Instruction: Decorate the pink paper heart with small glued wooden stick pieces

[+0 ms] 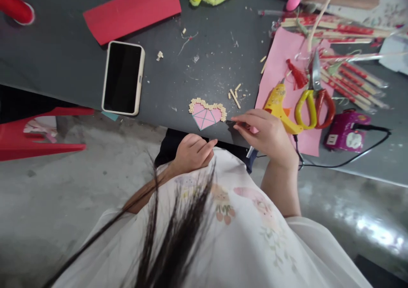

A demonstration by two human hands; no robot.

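A pink paper heart [204, 116] with dark lines lies at the table's front edge. Small pale stick pieces are set upright along its top and sides. Just right of it, my right hand [267, 132] has its fingertips close together in a pinch; whatever they hold, if anything, is too small to make out. Loosely curled, my left hand [194, 152] rests against the white shirt below the heart, its index finger partly out and nothing visible in it. Cut stick pieces [235, 97] lie above the right fingertips.
Beyond my right hand are a yellow glue gun [276, 101], scissors [315, 84] and pink paper [270, 71]. A purple box [346, 130] with a black cable, wrapped chopsticks [353, 77], a phone [123, 77] and a red card [134, 11] also lie on the table.
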